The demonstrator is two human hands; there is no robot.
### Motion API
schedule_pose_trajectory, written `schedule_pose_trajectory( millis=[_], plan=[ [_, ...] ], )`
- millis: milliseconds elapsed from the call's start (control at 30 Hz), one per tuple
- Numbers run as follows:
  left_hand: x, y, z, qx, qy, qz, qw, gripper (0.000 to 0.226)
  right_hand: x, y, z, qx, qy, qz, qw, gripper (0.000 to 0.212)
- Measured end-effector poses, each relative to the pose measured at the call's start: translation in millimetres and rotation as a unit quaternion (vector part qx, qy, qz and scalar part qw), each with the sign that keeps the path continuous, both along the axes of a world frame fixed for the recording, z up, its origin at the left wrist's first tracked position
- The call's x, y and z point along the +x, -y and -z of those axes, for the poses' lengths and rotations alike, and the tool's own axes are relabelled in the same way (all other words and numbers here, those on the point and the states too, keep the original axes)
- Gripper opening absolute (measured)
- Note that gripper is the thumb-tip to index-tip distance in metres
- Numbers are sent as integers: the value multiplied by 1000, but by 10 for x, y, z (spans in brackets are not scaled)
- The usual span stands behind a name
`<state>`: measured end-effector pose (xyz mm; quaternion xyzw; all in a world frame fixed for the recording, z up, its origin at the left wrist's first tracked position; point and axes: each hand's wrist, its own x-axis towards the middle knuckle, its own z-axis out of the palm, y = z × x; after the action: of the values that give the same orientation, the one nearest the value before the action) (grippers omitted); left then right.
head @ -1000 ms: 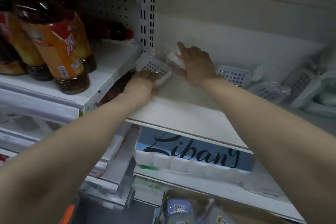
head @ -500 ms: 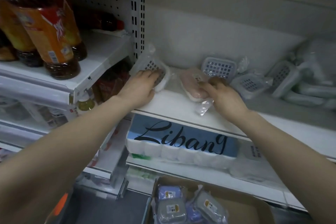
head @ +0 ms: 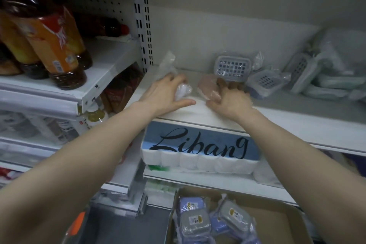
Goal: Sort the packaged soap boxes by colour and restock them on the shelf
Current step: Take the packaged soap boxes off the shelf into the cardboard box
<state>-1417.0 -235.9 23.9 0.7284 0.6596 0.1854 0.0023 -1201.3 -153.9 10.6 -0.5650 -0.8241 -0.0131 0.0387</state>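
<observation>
My left hand (head: 168,93) grips a white soap box (head: 183,90) in clear wrap at the left end of the white shelf (head: 277,123). My right hand (head: 230,99) holds a pink wrapped soap box (head: 209,87) flat on the shelf just to the right of it. Behind the pink one, a grey-blue soap box (head: 232,68) leans against the back wall, and another (head: 264,81) lies beside it. A cardboard carton (head: 285,222) below holds several wrapped soap boxes, grey (head: 195,222) and purple-blue (head: 191,203).
Pale green soap boxes (head: 320,81) are piled at the shelf's right. Brown bottles with orange labels (head: 53,49) stand on the left shelf. A "Libang" tissue pack (head: 200,150) fills the shelf beneath. A slotted upright (head: 142,16) divides the bays.
Both hands drew the boxes toward the shelf's front. The right hand pulled the pink box from the back wall and laid it flat; the left turned the white box on its side.
</observation>
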Motion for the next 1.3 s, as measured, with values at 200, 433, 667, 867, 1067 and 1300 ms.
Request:
schedule_pose_trajectory(
  millis=[200, 433, 667, 867, 1067, 1300],
  plan=[
    [106, 307, 114, 89, 85, -62, 991, 38, 253, 109, 111, 9, -60, 17, 998, 83],
    [609, 706, 218, 129, 155, -105, 974, 56, 861, 519, 216, 40, -140, -54, 988, 78],
    [1275, 1367, 708, 185, 264, -171, 931, 47, 1563, 1039, 650, 160, -138, -179, 961, 81],
    [1802, 1854, 1583, 148, 319, -264, 898, 40, 2257, 1523, 1605, 51, -53, -251, 965, 87],
    [2221, 2295, 2761, -119, 285, -256, 916, 55, 3068, 1818, 2641, -116, -45, -73, 990, 88],
    [2805, 2464, 3964, -361, 183, -121, 906, 47, 3678, 2232, 3733, -260, 23, 132, 956, 81]
  ],
)
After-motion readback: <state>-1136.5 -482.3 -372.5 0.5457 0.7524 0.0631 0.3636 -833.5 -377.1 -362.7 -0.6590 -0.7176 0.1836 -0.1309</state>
